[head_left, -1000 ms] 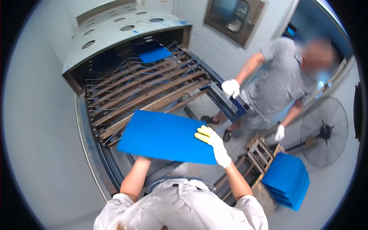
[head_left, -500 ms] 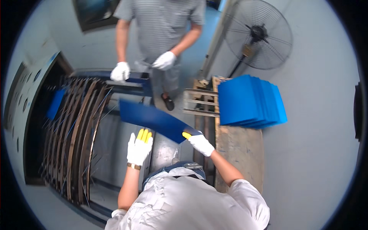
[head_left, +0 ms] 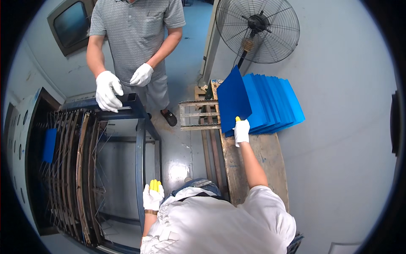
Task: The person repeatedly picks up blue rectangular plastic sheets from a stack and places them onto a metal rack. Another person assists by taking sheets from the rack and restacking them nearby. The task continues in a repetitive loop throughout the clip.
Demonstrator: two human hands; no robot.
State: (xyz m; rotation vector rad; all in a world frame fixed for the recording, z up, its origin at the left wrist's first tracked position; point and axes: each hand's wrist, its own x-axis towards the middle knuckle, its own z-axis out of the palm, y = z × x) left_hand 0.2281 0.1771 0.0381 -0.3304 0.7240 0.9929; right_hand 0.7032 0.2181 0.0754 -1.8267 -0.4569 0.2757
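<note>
In my right hand [head_left: 242, 131], gloved white with yellow fingertips, I grip the lower edge of a dark blue sheet [head_left: 234, 98]. The sheet stands upright at the left end of a row of lighter blue sheets [head_left: 277, 103], which lean together on a worn wooden bench [head_left: 256, 163]. My left hand [head_left: 153, 195], in a matching glove, holds nothing; its fingers stretch out near my body, beside the dark metal frame of a rack [head_left: 141, 161].
Left of me, the rack holds several brown slats [head_left: 80, 173] with thin wires, and a blue sheet [head_left: 49, 145] beyond them. Across from me a person in grey [head_left: 135, 42] with white gloves stands behind the rack. A pedestal fan [head_left: 257, 23] is behind the bench.
My right hand has carried the dark blue sheet rightward from between the rack and bench to the row of sheets. My left hand has drawn back toward my body. The view has shifted.
</note>
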